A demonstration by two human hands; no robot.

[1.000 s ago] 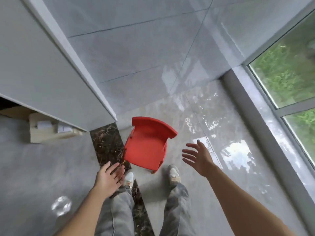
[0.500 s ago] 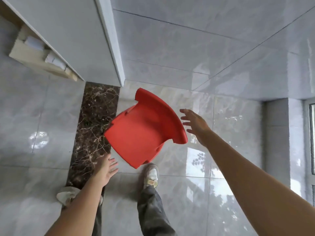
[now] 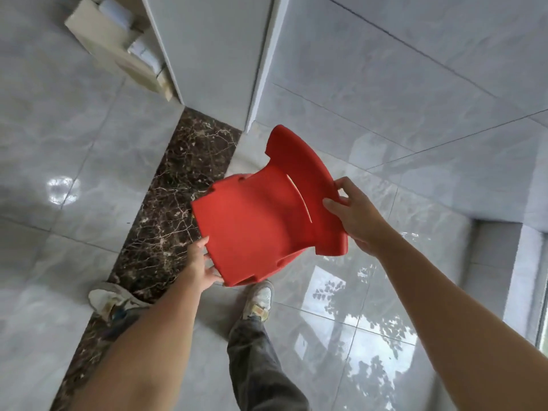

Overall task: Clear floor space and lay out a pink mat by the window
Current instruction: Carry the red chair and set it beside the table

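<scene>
A small red plastic chair (image 3: 261, 221) fills the centre of the head view, seen from above with its curved backrest toward the upper right. My right hand (image 3: 354, 216) grips the backrest's right end, thumb on top. My left hand (image 3: 201, 264) holds the seat's front left edge from below, fingers partly hidden under it. Whether the chair's legs touch the floor is hidden by the seat. No pink mat is in view.
Glossy grey floor tiles (image 3: 370, 307) spread all around, with a dark marble threshold strip (image 3: 166, 203) on the left. A white wall corner (image 3: 255, 69) stands ahead. A beige box (image 3: 115, 46) sits at the upper left. The window frame (image 3: 536, 292) runs down the right edge. My feet are below the chair.
Both hands went from open and apart to holding the chair: the right closed on the backrest, the left on the seat's front edge. The view swung left and closer.
</scene>
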